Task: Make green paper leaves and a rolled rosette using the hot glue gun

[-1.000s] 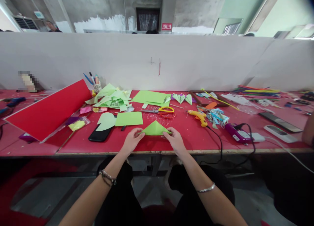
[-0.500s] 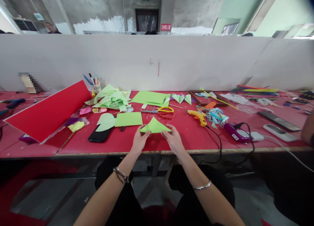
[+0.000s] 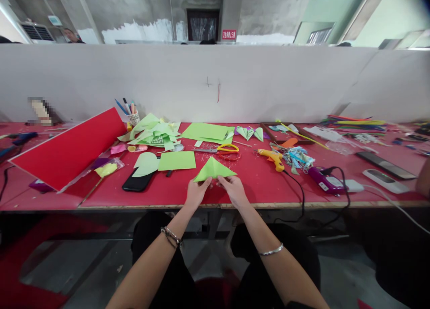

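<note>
A green paper folded into a triangle (image 3: 215,168) is held just above the red table (image 3: 262,190), its peak pointing away from me. My left hand (image 3: 198,190) pinches its lower edge left of the middle, and my right hand (image 3: 232,189) pinches the same edge right of the middle. Both thumbs lie on the near side, close together. Beyond the paper are yellow-handled scissors (image 3: 227,148). A flat green sheet (image 3: 177,161) lies to the left, beside a pale green rounded cutout (image 3: 147,164) that overlaps a black phone (image 3: 137,182).
A yellow glue gun (image 3: 273,159) with a black cord, blue scraps (image 3: 297,156) and a purple device (image 3: 322,181) lie right. A large red board (image 3: 72,152) leans left. Green scraps (image 3: 154,132) and folded green pieces (image 3: 249,133) are behind. A person's arm shows far right.
Both hands have moved inward along the paper's lower edge, bringing the thumbs nearer each other. The triangle's side corners now stick out past the fingers.
</note>
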A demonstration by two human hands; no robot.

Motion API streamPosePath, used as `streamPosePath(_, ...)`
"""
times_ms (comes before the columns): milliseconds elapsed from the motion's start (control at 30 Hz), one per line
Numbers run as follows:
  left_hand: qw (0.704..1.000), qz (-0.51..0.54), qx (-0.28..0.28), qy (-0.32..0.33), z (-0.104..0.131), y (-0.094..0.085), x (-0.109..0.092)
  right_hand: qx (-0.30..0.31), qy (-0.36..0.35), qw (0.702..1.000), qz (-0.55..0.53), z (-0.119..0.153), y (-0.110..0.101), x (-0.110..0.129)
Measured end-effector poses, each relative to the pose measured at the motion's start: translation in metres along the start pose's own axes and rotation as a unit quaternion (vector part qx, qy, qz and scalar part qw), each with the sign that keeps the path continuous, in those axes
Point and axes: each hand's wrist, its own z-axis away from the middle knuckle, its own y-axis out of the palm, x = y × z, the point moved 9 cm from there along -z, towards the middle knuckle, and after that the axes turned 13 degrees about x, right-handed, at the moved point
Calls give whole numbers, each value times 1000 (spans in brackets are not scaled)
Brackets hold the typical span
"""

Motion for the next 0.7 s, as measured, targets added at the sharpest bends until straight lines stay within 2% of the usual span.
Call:
streamPosePath(400, 993, -112, 0, 25, 3, 3, -11, 31, -34, 996, 74, 4, 3, 9)
streamPosePath(700, 987, -154, 17, 52, 6, 7, -12, 51, -33, 994, 86, 7, 8, 16)
